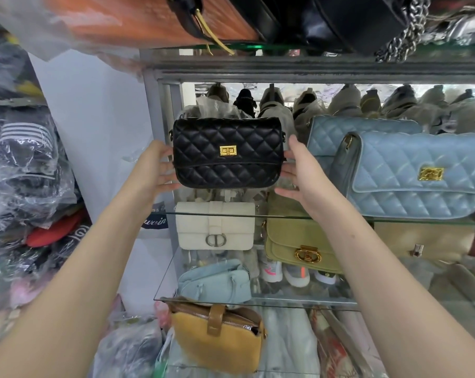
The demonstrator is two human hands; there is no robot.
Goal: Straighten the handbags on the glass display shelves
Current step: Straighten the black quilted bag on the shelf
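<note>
Hands (160,166) (296,170) flanking black quilted bag (227,152), blue bag (416,173) just right

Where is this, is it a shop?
Most likely a small bag shop. Handbags sit in rows on glass shelves, like the black quilted bag and blue quilted bag, beside plastic-wrapped stock.

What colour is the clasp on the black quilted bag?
Gold, on the black quilted bag; clearest in the head view.

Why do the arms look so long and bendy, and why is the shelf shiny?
Head view: the wide lens stretches the forearms near the edges; the left hand and right hand at the black bag look normal. The glass shelf edge glints with light.
</note>
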